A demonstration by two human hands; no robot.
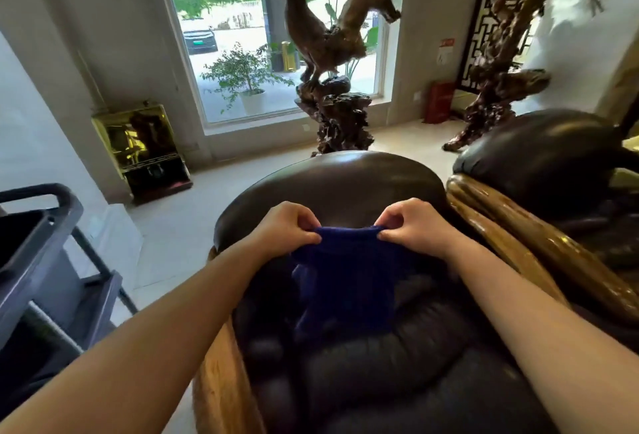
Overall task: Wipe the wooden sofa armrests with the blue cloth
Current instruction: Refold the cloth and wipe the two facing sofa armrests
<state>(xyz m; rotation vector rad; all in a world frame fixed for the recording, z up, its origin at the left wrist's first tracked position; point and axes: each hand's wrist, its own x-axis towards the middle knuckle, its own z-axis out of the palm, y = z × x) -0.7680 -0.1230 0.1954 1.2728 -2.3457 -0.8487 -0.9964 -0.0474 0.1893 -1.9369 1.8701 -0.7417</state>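
My two bare forearms reach forward over the dark leather seat of the sofa. My left hand has its grip pinched on the left top corner of the blue cloth, thumb and fingers pressed together on the fabric, and my right hand pinches the right top corner the same way. The cloth hangs stretched between the two grips and drapes down in front of the rounded leather backrest, above the seat cushion. The wooden armrest on the left runs along the seat's left edge under my left forearm; the glossy wooden armrest on the right curves along the seat's right edge, beside my right hand and apart from the cloth. A grey cart stands at the far left. Beyond the backrest, on the pale floor, stands a carved wooden rooster sculpture in front of a tall window, with a gold-coloured cabinet by the wall to its left.
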